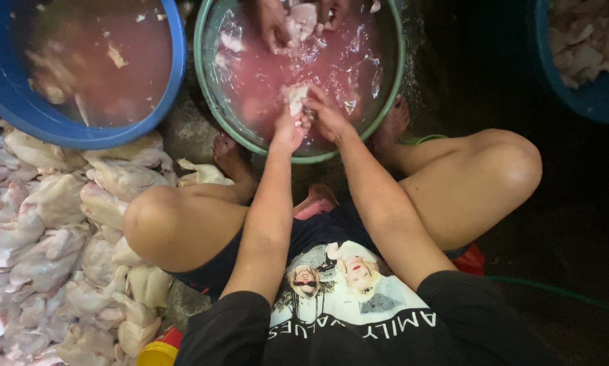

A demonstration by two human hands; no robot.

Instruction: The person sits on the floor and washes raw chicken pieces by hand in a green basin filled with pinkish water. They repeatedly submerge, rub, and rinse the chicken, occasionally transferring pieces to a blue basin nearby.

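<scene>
Chicken piece (296, 97), one pale scrap, sits at the surface of the pink water in the green basin (401, 68), right between my two hands. My left hand (290, 129) pinches its lower edge with fingers curled narrow; my right hand (326, 116) presses its side, fingers half bent. I count three basins: this green one and two blue ones (20, 102). Another person's two hands (272, 24) work a second piece at the far rim.

Head-worn view, straight down, close.
</scene>
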